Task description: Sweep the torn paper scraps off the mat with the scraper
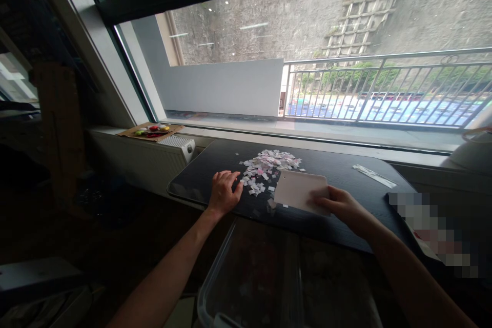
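Observation:
A loose pile of small paper pieces [265, 164], white with some pink, lies on the dark tabletop [346, 164]. Thumb and fingers of my right hand [340, 202] grip the right end of a white rectangular card [298, 189] with rounded corners and a small hole. The card is held over the near side of the pile, and a few pieces lie beside its left edge. At the left of the pile is my left hand [225, 190], its fingers apart and slightly bent, holding nothing. Whether its fingertips touch the paper, I cannot tell.
Below the table's front edge stands a clear plastic bin [215, 271]. White strips [374, 176] lie on the table's right part. A radiator [154, 156] and a cardboard sheet [144, 133] with colourful items are at the left. A window [238, 87] rises behind the table.

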A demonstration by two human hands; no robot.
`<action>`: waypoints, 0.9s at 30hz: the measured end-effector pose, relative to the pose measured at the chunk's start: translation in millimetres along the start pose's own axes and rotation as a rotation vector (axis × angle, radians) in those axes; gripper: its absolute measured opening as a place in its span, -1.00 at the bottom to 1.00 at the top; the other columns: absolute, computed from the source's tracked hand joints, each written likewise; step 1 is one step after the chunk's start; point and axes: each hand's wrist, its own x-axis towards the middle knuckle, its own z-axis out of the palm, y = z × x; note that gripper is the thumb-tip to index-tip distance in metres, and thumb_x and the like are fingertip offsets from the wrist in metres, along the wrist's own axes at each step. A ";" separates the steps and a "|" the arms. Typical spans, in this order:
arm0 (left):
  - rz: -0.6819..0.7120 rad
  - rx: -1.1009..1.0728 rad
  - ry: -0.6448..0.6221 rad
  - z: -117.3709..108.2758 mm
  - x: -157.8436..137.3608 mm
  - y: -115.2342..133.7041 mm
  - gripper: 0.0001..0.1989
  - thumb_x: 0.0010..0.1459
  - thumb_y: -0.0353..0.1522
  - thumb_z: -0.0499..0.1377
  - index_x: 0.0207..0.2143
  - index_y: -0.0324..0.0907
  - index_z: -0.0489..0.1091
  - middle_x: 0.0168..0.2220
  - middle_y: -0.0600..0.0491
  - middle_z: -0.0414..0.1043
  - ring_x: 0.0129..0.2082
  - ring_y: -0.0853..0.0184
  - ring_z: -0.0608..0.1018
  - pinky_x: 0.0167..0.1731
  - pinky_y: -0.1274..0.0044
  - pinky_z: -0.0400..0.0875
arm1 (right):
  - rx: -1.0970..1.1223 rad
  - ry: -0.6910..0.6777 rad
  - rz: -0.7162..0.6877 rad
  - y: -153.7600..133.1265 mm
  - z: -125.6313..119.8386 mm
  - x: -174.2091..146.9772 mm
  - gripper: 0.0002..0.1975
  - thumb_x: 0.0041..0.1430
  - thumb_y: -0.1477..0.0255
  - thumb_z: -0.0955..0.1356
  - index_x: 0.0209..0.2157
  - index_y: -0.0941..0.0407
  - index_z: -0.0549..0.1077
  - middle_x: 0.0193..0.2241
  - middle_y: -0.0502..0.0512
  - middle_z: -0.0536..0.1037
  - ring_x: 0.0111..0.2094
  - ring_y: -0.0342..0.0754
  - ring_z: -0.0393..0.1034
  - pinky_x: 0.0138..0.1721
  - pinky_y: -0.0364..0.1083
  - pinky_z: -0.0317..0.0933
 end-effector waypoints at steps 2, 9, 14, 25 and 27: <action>-0.002 -0.002 0.001 -0.1 0.0 0.3 -0.76 0.15 -0.33 0.11 -0.13 -0.15 0.43 -0.30 -0.01 0.50 -0.07 0.14 0.46 0.06 0.25 0.22 | 0.000 -0.021 0.003 -0.5 -0.1 -1.2 -0.72 -0.15 0.37 0.49 -0.30 0.12 0.59 -0.34 0.09 0.68 -0.35 0.03 0.56 -0.28 -0.04 0.44; -0.001 -0.004 0.005 0.0 0.0 0.2 -0.76 0.14 -0.33 0.11 -0.13 -0.14 0.43 -0.30 -0.01 0.50 -0.06 0.14 0.46 0.05 0.25 0.22 | -0.066 -0.094 -0.011 1.0 -0.9 -7.5 -0.71 -0.13 0.32 0.48 -0.30 0.14 0.59 -0.32 0.11 0.68 -0.29 0.07 0.56 -0.21 0.02 0.42; 0.000 -0.002 0.006 0.6 -0.2 -0.3 -0.76 0.15 -0.33 0.11 -0.13 -0.15 0.43 -0.30 -0.01 0.50 -0.06 0.14 0.46 0.06 0.25 0.22 | -0.101 -0.083 -0.064 0.8 3.4 -5.7 -0.68 -0.15 0.28 0.48 -0.31 0.15 0.57 -0.37 0.10 0.67 -0.35 0.05 0.54 -0.27 0.00 0.41; -0.005 -0.003 0.005 1.3 -0.4 -0.6 -0.74 0.14 -0.34 0.11 -0.11 -0.13 0.43 -0.30 -0.01 0.50 -0.06 0.14 0.45 0.07 0.25 0.20 | -0.501 -0.017 -0.398 -36.3 32.1 -23.4 -0.79 0.07 0.36 0.33 -0.26 0.07 0.56 -0.33 0.06 0.67 -0.31 0.03 0.55 -0.21 -0.06 0.38; -0.008 -0.008 0.006 1.3 -0.4 -0.6 -0.75 0.14 -0.33 0.11 -0.12 -0.13 0.43 -0.30 -0.01 0.50 -0.06 0.14 0.45 0.07 0.25 0.21 | -0.541 0.008 -0.409 -39.0 33.8 -24.4 -0.77 0.10 0.36 0.30 -0.25 0.07 0.56 -0.31 0.08 0.67 -0.29 0.03 0.56 -0.21 -0.07 0.38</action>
